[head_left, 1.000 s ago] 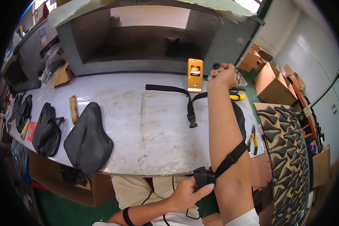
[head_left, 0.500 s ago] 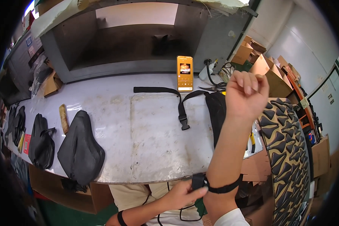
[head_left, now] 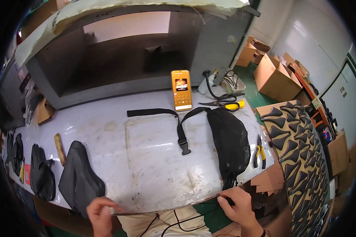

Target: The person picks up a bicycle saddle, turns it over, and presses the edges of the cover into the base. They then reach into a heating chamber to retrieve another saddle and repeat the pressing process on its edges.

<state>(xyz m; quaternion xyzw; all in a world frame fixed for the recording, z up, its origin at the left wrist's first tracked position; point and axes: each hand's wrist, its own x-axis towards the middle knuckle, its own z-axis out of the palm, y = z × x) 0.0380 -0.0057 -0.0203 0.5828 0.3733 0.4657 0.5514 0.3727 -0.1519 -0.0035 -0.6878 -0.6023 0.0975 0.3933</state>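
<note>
Left hand (head_left: 101, 213) at the near edge of the table (head_left: 158, 173), just beside the lower end of a black saddle (head_left: 81, 177); fingers bent, but motion blur there, so cannot tell whether it grips anything. Right hand (head_left: 238, 203) at the same edge, farther right, palm side toward the table, thumb spread from the loosely bent fingers. Just beyond it, on the table's right part: black pouch (head_left: 229, 138), its strap (head_left: 156, 111) running left, a buckle (head_left: 184, 147) on a hanging length. Pliers (head_left: 259, 154) right of pouch; scissors (head_left: 221, 105) above; phone (head_left: 181, 91) upright at back.
</note>
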